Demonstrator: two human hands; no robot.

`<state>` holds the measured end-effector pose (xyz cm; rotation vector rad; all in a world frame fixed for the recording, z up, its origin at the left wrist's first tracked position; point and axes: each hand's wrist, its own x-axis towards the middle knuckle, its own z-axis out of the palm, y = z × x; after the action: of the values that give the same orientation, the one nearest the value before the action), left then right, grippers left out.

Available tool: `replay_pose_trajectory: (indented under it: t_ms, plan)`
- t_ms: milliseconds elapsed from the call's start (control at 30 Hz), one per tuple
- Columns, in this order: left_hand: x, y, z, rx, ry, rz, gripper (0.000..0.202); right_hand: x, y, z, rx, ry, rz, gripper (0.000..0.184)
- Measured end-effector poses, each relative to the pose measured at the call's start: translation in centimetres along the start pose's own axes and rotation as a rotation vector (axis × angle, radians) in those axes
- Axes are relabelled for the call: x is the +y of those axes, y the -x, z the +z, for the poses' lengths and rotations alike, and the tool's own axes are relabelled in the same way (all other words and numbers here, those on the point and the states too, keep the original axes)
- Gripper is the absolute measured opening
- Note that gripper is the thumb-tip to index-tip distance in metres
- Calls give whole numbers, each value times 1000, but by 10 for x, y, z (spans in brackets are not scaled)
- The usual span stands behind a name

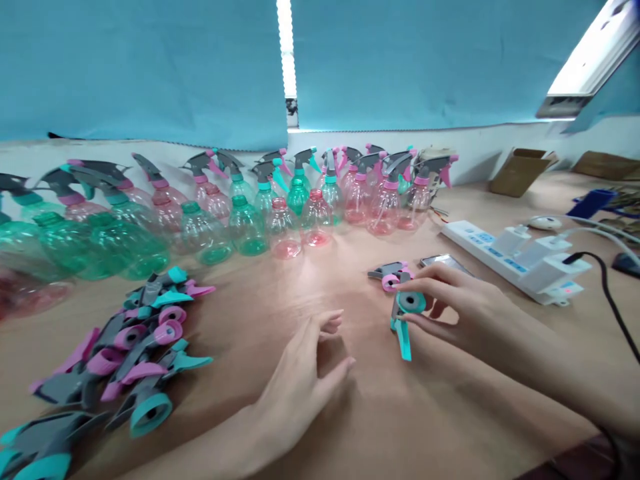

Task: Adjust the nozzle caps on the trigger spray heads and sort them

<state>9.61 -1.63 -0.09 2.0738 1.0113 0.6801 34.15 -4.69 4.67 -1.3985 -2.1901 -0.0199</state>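
Between the thumb and fingers of my right hand [453, 303] is a grey spray head [411, 302] with a turquoise collar and trigger, its trigger pointing toward me. Just beyond it, a grey and pink spray head [391, 275] lies on the table. My left hand [310, 373] rests near the middle of the table, fingers curved and thumb apart, with nothing in it. To its left is a pile of loose spray heads [131, 337], grey with pink or turquoise parts.
Green and pink clear bottles [249, 227] line the back, several topped with spray heads. A white power strip [510, 257] with plugs stands at right, a phone [445, 262] beside it. Behind are a cardboard box [520, 173] and a blue object [593, 202].
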Motion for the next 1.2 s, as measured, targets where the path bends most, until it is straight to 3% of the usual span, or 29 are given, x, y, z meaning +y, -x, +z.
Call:
replay_pose_trajectory:
  t_ms: [133, 267, 433, 567, 700, 800, 967, 1033, 1200]
  plan:
    - [-2, 0, -1, -9, -53, 48, 35, 5, 2, -4, -21, -20, 8, 14]
    - [-2, 2, -2, -15, -65, 58, 31, -3, 2, -9, -96, 57, -125, 22]
    - [-2, 3, -4, -29, -77, 37, 27, -4, 3, 6, -326, 146, -200, 45]
    - [-1, 5, -7, -47, -72, 27, 24, 16, 2, 23, -320, 102, -149, 35]
    - [0, 13, -14, -47, -69, 19, 21, 41, 2, 31, -308, 135, -84, 37]
    - [-3, 25, -23, -18, -105, 18, 19, 45, 2, 34, -335, 149, -88, 35]
    - [-9, 55, -51, 36, -208, 73, 16, 15, -9, 31, -317, 318, -100, 46]
    - [-8, 69, -66, 49, -261, 74, 15, -7, -22, 31, -290, 385, -183, 50]
    - [-19, 108, -113, 106, -404, -4, 19, -69, -63, 46, -331, 203, -323, 42]
